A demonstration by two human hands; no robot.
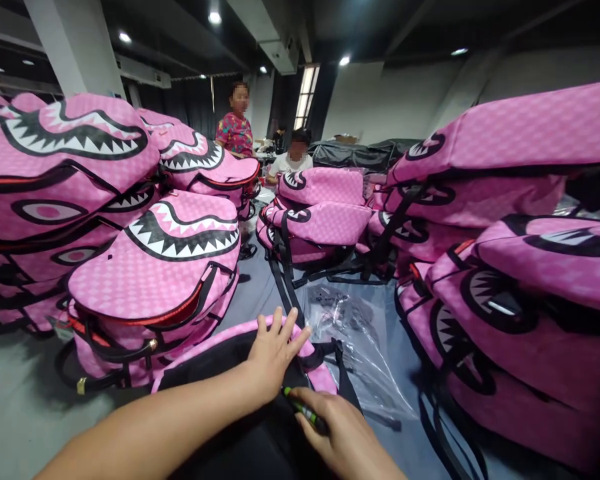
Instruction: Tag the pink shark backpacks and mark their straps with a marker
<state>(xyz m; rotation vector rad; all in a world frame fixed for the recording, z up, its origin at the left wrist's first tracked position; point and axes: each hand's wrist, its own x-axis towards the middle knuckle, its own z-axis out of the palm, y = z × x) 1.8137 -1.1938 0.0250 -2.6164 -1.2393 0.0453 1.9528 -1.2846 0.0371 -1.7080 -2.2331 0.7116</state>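
In front of me lies a pink backpack with a black back panel (260, 447), its pink edge curving along the far side. My left hand (274, 353) rests flat on its upper edge, fingers spread. Close beside that palm, my right hand (341, 427) is wrapped round a slim green-and-black tool (306, 411). The tool's tip points at the black panel near my left wrist; its exact kind is unclear, and I cannot tell whether the tip touches the fabric. A black strap (346, 373) hangs off the backpack's right side.
Pink shark-mouth backpacks are stacked at left (80, 180), at right (520, 153) and ahead (325, 223). Another backpack (130, 280) sits just left. Clear plastic bags (350, 333) lie on the grey table (260, 283). Two people (235, 130) are beyond the stacks.
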